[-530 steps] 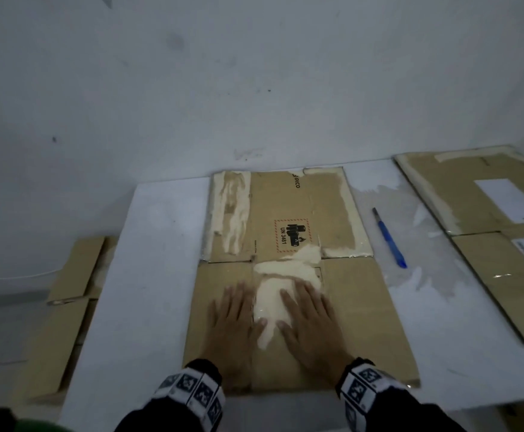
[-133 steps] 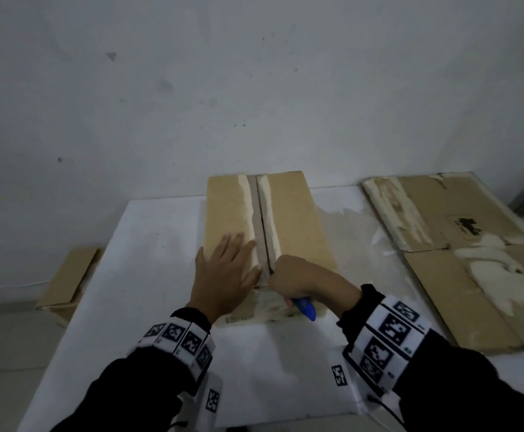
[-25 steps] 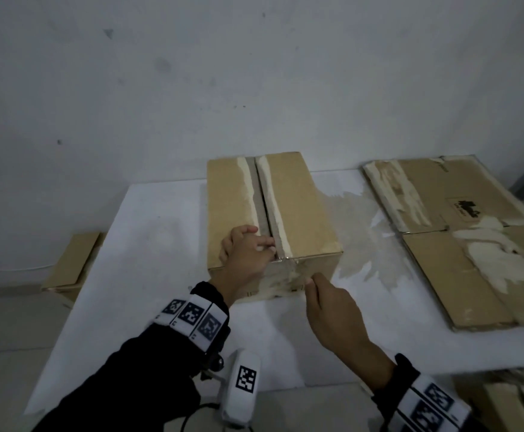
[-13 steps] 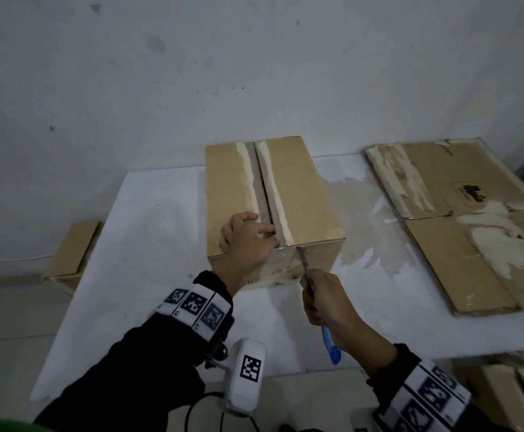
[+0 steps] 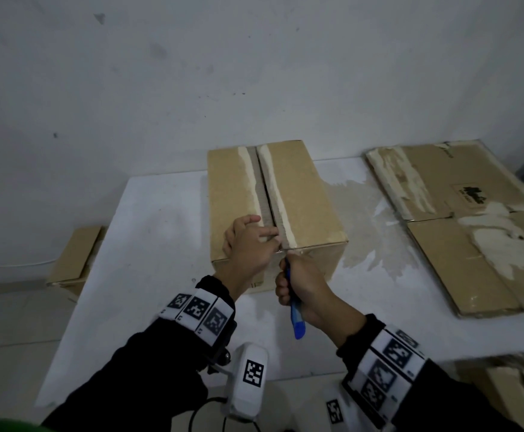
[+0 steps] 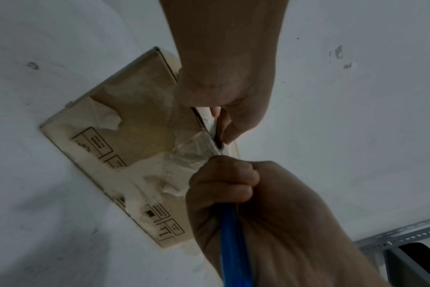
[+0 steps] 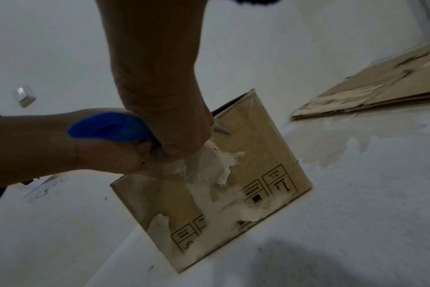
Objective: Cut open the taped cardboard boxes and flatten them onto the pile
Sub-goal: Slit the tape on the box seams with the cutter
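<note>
Box end-panel print too blurred to be read — blue knife is gripped by right hand at the near top edge; left hand, fingers curled, rests on the lid.

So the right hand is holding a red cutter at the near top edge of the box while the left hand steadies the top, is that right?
Not quite: the cutter is blue, as the head view shows. The right hand grips it at the box's near top edge, and the left hand steadies the top.
</note>
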Demonstrator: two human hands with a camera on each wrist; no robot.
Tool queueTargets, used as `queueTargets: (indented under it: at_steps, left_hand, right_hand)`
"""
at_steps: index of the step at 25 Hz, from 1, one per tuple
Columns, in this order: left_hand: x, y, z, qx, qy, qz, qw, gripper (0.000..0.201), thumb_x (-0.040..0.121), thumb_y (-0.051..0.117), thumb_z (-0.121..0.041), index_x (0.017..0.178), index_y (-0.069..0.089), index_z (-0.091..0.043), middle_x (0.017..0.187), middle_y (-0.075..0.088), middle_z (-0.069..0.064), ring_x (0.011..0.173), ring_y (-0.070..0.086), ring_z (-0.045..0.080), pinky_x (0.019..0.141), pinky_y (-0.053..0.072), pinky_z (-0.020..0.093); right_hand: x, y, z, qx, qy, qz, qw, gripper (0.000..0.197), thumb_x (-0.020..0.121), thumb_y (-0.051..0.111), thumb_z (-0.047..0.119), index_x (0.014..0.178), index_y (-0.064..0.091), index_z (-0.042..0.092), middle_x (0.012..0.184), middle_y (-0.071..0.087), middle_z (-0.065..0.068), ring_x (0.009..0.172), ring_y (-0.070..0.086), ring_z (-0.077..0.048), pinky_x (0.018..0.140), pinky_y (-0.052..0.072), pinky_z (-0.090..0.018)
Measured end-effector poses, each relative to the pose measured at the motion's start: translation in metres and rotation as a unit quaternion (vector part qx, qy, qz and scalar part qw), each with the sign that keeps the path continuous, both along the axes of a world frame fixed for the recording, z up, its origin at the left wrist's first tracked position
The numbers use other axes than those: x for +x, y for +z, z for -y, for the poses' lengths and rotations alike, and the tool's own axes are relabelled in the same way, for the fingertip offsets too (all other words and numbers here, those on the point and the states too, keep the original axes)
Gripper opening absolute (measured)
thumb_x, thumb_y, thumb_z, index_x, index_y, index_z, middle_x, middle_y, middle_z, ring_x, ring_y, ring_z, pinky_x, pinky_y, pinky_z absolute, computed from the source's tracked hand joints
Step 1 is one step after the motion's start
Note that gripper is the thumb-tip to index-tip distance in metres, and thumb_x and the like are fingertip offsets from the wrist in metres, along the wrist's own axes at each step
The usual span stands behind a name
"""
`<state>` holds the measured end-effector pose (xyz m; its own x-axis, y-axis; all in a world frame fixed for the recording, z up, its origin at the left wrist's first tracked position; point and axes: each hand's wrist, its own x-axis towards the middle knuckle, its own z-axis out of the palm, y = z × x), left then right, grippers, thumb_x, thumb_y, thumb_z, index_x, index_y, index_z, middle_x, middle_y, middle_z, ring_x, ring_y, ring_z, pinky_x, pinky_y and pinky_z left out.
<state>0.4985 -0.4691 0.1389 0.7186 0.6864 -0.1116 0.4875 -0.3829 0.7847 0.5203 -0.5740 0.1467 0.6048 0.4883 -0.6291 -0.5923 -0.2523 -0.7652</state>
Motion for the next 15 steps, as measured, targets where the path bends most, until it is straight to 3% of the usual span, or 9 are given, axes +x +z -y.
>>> queueTargets:
  at_steps: [6,8,10,12,15]
  left_hand:
    - [-0.001,-0.001,-0.003,-0.044,0.01,0.048,0.998,0.016,0.085,0.067,-0.034,0.101,0.069,-0.034,0.125,0.034,-0.015,0.13,0.027,0.014,0.113,0.024,0.041]
    - [0.0,0.002,-0.003,-0.045,0.009,0.03,0.998,0.02,0.089,0.062,-0.032,0.108,0.067,-0.031,0.133,0.033,-0.011,0.132,0.024,0.016,0.114,0.019,0.04]
    - [0.001,0.006,-0.004,-0.045,0.003,0.012,0.999,0.035,0.091,0.054,-0.025,0.125,0.055,-0.033,0.139,0.029,-0.008,0.133,0.021,0.018,0.114,0.014,0.038]
    - [0.001,0.007,-0.007,-0.024,-0.034,-0.01,0.999,0.052,0.09,0.051,-0.023,0.138,0.039,-0.038,0.147,0.021,-0.009,0.135,0.015,0.019,0.113,0.01,0.041]
    - [-0.004,0.0,-0.008,0.12,-0.168,-0.122,0.971,0.066,0.09,0.052,-0.037,0.147,0.02,-0.041,0.157,0.002,-0.012,0.141,0.001,0.023,0.114,0.003,0.047]
  right_hand:
    - [-0.004,0.002,0.003,-0.02,0.012,0.013,1.0,0.038,0.102,0.028,0.031,0.069,0.037,0.016,0.044,0.034,0.0,0.035,0.028,-0.012,0.04,0.022,-0.019]
    - [-0.002,0.001,0.008,-0.035,0.026,0.026,0.999,0.034,0.101,0.029,0.027,0.07,0.037,0.016,0.043,0.035,-0.001,0.035,0.028,-0.012,0.04,0.021,-0.019]
    - [0.001,0.002,0.02,-0.066,0.05,0.072,0.994,0.029,0.097,0.031,0.022,0.07,0.038,0.015,0.044,0.036,-0.001,0.033,0.028,-0.012,0.039,0.021,-0.018]
    - [0.008,0.003,0.038,-0.124,0.121,0.191,0.966,0.03,0.096,0.035,0.024,0.067,0.037,0.015,0.051,0.037,-0.002,0.038,0.031,-0.012,0.044,0.023,-0.02]
    - [0.03,0.012,0.062,-0.219,0.235,0.377,0.869,0.034,0.094,0.045,0.031,0.065,0.036,0.015,0.06,0.038,-0.003,0.053,0.038,-0.017,0.053,0.026,-0.029]
